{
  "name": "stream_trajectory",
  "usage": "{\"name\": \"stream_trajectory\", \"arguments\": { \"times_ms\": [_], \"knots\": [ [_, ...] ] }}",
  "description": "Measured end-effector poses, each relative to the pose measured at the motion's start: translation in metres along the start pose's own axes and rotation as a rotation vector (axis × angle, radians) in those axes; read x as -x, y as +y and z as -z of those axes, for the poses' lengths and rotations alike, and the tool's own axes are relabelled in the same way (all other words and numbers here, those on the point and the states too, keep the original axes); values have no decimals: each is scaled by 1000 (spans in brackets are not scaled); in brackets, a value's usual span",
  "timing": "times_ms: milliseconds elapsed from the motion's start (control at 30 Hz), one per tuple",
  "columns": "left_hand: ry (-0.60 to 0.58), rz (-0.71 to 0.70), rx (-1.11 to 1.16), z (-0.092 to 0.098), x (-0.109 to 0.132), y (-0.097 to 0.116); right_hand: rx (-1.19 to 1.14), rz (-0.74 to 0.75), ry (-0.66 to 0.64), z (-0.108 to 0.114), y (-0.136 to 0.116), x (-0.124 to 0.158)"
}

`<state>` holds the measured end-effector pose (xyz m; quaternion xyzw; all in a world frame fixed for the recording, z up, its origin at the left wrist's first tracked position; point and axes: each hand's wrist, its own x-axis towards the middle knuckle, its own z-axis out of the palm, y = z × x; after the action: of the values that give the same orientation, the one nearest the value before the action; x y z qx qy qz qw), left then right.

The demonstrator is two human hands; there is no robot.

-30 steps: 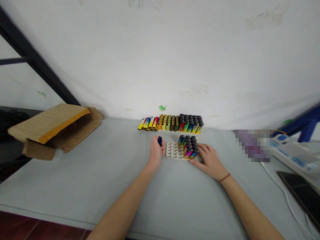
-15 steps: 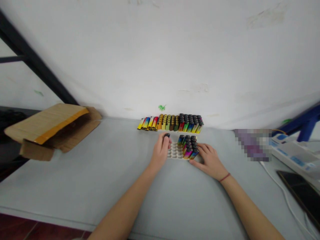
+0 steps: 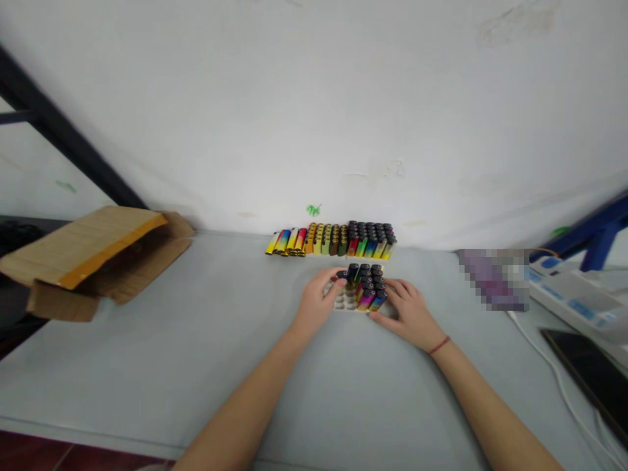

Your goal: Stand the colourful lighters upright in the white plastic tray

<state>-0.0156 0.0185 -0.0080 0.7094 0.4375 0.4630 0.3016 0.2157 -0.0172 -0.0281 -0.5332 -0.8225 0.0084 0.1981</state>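
A white tray (image 3: 340, 305) with round holes lies on the table, its right part filled with upright lighters (image 3: 366, 299) that have black tops and colourful bodies. My left hand (image 3: 316, 297) is at the tray's left side, thumb and fingers closed on a lighter (image 3: 342, 275). Only the dark top of that lighter shows; it is over the holes, close to the standing lighters. My right hand (image 3: 406, 314) rests against the tray's right side with fingers spread, the thumb by the near corner. Several holes at the near left hold nothing.
Behind the tray, against the wall, stand rows of black-topped lighters (image 3: 371, 239) and gold-topped lighters (image 3: 326, 239). Colourful lighters (image 3: 287, 242) lie to their left. An opened cardboard box (image 3: 98, 252) is far left. A phone (image 3: 589, 369), a white cable (image 3: 554, 369) and a white device (image 3: 579, 304) are right.
My left hand has moved right with the lighter, from the tray's left edge to beside the standing lighters. My right hand stays by the tray. The whole view has shifted slightly.
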Motion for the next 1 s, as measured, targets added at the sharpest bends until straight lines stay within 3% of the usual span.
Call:
{"name": "stream_trajectory", "arguments": {
  "times_ms": [233,400,767,1000],
  "knots": [
    [-38,-25,-91,-1,1,-1,-5,-14,-12,0,-1,0],
    [52,-20,-134,-2,4,-1,-12,-26,-15,1,-3,0],
    [59,-277,-374,3,-2,-3,39,-78,-72,2,-4,-12],
    [18,-347,-416,0,-4,-3,27,-92,-53,0,-4,-13]
  ]
}}
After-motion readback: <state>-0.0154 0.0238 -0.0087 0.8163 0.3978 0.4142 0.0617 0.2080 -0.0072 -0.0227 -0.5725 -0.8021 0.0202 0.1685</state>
